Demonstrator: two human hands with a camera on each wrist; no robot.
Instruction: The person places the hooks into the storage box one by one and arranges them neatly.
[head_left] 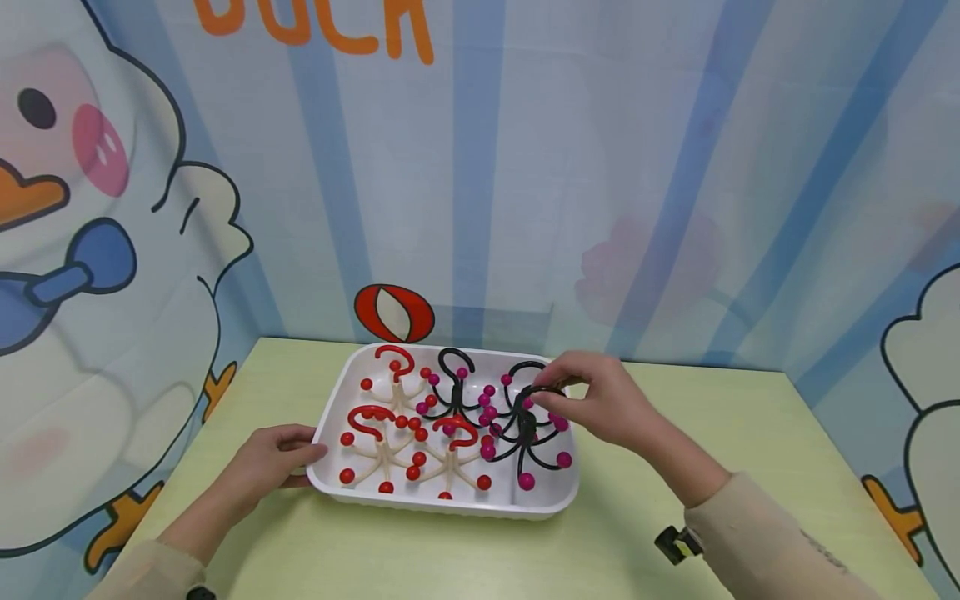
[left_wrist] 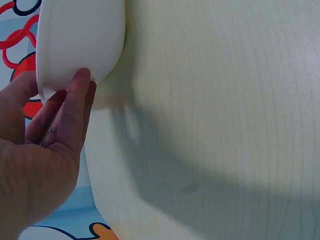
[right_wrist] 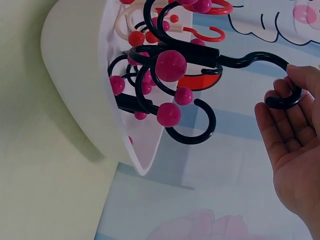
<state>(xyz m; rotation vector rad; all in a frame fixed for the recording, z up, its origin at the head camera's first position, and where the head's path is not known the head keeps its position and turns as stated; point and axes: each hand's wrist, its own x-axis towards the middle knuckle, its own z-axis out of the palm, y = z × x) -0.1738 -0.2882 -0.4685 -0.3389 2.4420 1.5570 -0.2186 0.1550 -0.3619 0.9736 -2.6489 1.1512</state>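
Note:
A white plastic tray (head_left: 442,504) holds several multi-armed hook hangers. My left hand (head_left: 262,462) grips its left end, thumb at the rim and fingertips against the outer wall, as the left wrist view shows of the tray wall (left_wrist: 82,40). At the tray's right side my right hand (head_left: 600,400) pinches the curved top of a black hook hanger (head_left: 527,429), whose arms end in magenta balls. In the right wrist view, thumb and fingers meet at the hook end of this hanger (right_wrist: 197,54), and its body reaches out over the tray.
Beige hangers (head_left: 381,454) with red hooks and red balls fill the tray's left part. More black hangers (head_left: 456,392) stand at the back. The tray is on a pale wooden table (head_left: 690,450), with a printed cloth backdrop (head_left: 525,183) behind the table's rear edge.

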